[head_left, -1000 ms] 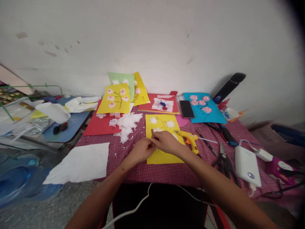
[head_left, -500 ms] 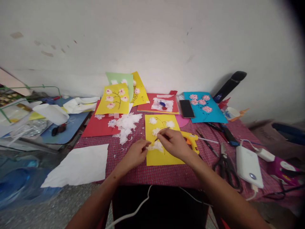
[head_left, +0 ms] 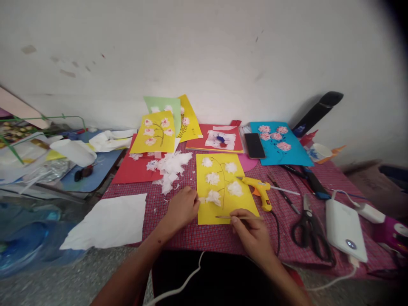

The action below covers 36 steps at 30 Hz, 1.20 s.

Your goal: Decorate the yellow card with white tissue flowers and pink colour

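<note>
A yellow card (head_left: 224, 204) with several white paper flowers (head_left: 213, 178) and a drawn brown stem lies on the red checked tablecloth (head_left: 191, 236). My left hand (head_left: 181, 207) rests at the card's left edge, fingers curled against it. My right hand (head_left: 251, 231) is at the card's near right corner, pinching a thin brown stick (head_left: 228, 217) that points left over the card's lower edge.
A yellow glue gun (head_left: 259, 190) lies right of the card, then scissors (head_left: 307, 223) and a white power bank (head_left: 345, 228). White paper scraps (head_left: 170, 165), other flower cards (head_left: 154, 132), a phone (head_left: 254, 145) and a white sheet (head_left: 108, 220) surround the area.
My right hand drew back from the middle of the card to its near right corner with the stick, uncovering the flowers. My left hand stayed at the card's left edge.
</note>
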Motion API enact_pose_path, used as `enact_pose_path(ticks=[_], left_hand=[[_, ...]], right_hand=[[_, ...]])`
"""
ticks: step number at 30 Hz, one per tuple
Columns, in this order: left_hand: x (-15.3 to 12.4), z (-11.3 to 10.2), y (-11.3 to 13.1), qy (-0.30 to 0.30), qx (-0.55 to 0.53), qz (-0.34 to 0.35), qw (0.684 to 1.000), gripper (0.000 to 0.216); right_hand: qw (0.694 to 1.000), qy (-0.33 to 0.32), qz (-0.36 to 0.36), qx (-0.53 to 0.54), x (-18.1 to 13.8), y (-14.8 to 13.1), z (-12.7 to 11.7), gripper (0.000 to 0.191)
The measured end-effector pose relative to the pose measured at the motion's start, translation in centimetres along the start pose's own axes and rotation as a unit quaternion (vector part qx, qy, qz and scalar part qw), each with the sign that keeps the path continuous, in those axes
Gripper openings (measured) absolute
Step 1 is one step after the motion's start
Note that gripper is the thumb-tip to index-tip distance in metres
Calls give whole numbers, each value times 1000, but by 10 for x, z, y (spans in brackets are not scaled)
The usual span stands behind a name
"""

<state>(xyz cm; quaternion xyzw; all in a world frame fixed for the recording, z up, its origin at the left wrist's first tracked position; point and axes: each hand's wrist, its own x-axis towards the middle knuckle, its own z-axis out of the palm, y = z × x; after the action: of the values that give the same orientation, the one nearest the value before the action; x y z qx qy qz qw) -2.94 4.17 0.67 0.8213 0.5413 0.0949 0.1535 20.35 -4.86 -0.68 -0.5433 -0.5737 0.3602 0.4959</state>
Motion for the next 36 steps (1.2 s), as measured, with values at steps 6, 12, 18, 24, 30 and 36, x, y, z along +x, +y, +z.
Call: enact_pose_path(ticks=[6,12,18,24,30,36], left_hand=[[-2,-1,-8,15,-61,11,998,15],[-13,-4,-4,24,-271,-85,959,10],[-20,3,8,1,-404,-106,909,11],[-22,8,11,-23,-470,-91,878,14],[-25,9,9,-48,-476,-81,874,19],[-27,4,15,-45,-445,-49,893,17]], right_hand=[[999,-5,14,36,-3,4,2,13],[998,-35,-30,32,-2,-13,5,11],[994,-64,-88,14,-3,-20,17,14],[995,-58,-86,8,-2,-17,20,14],[996,-62,-66,3,-4,-13,21,14],[998,-56,-37,3,-7,-10,18,15]])
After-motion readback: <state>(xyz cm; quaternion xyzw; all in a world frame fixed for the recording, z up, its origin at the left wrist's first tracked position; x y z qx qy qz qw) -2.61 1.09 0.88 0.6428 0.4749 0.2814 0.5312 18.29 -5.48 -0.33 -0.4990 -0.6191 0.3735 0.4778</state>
